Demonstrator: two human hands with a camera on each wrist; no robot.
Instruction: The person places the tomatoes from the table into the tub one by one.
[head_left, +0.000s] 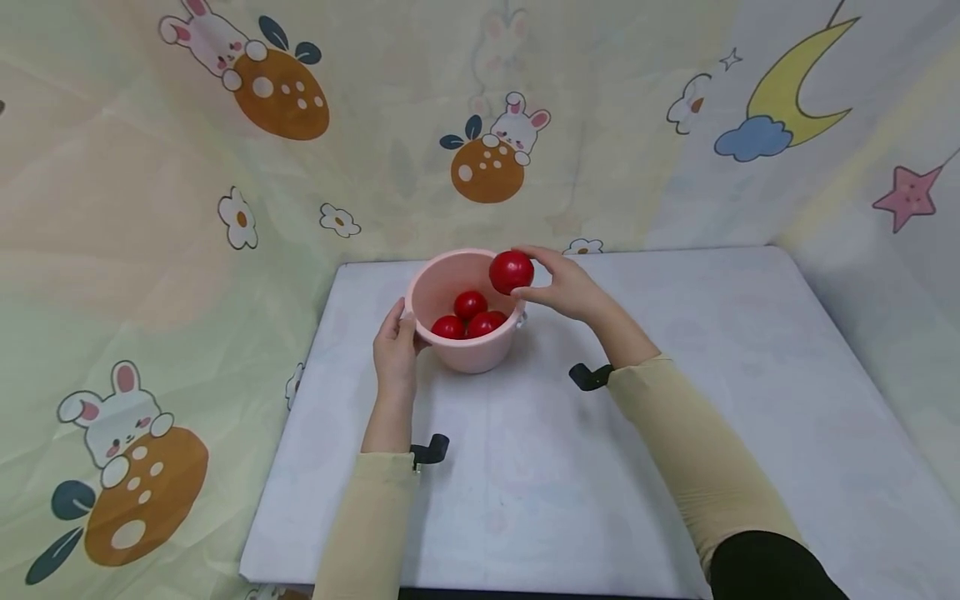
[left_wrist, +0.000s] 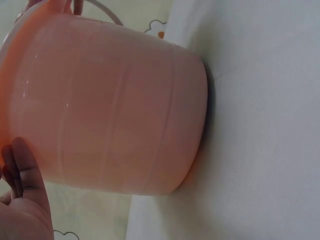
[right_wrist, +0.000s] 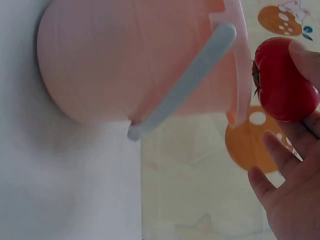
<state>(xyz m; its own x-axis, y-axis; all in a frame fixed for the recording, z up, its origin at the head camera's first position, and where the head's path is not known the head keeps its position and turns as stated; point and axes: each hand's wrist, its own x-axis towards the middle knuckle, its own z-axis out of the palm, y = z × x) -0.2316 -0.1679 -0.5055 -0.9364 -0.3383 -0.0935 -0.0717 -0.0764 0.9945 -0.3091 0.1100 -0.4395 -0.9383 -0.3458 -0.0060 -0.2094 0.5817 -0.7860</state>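
Note:
A pink bucket (head_left: 474, 357) stands on the white-covered table with several red tomatoes (head_left: 470, 305) inside. My left hand (head_left: 395, 346) holds the bucket's left side at the rim; in the left wrist view its fingers (left_wrist: 27, 167) lie against the outer wall. Over the bucket's right rim, my right hand (head_left: 562, 287) pinches another tomato (head_left: 511, 272) between thumb and fingers. The right wrist view shows this tomato's green stem end facing the bucket, the other fingers spread below it. A pale grey handle (right_wrist: 185, 82) hangs down the bucket's side.
The white table (head_left: 525, 500) extends to the front and right of the bucket. Behind and to the left hangs a cloth printed with rabbits, flowers and a moon (head_left: 795, 83). Black wrist mounts (head_left: 430, 450) sit at both sleeve cuffs.

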